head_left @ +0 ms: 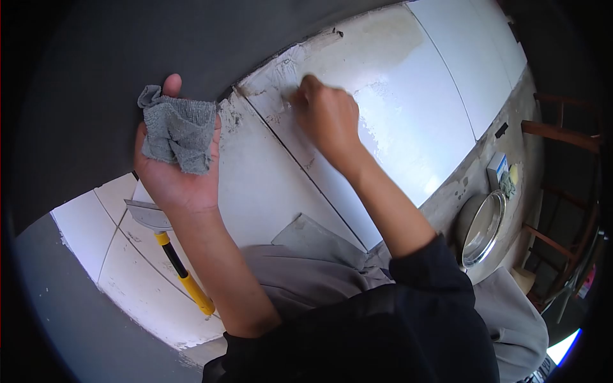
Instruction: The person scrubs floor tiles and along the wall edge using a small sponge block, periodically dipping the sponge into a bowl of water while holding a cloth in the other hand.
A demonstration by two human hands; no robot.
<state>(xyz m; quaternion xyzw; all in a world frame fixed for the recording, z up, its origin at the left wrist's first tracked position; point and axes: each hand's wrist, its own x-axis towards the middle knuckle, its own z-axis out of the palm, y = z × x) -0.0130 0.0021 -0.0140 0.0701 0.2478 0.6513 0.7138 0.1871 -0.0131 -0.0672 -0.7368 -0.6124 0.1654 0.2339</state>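
Note:
A crumpled grey cloth (179, 131) lies across the upturned palm of my left hand (182, 182), in front of the dark wall. The thumb and finger edges show around the cloth. My right hand (329, 118) is closed and blurred by motion, over the marked, wet-looking white tile (389, 76) near the wall's edge. What its fingers hold, if anything, is hidden. Beside my left forearm, a scraper (185, 274) with a yellow and black handle and a wide metal blade lies on the white tiles.
A metal bowl (482, 230) stands on the grey floor at the right, with a blue and white box (497, 169) and a greenish cloth (508, 184) beside it. A grey sheet (316, 239) lies near my legs. Brown wooden furniture (562, 133) stands at the far right.

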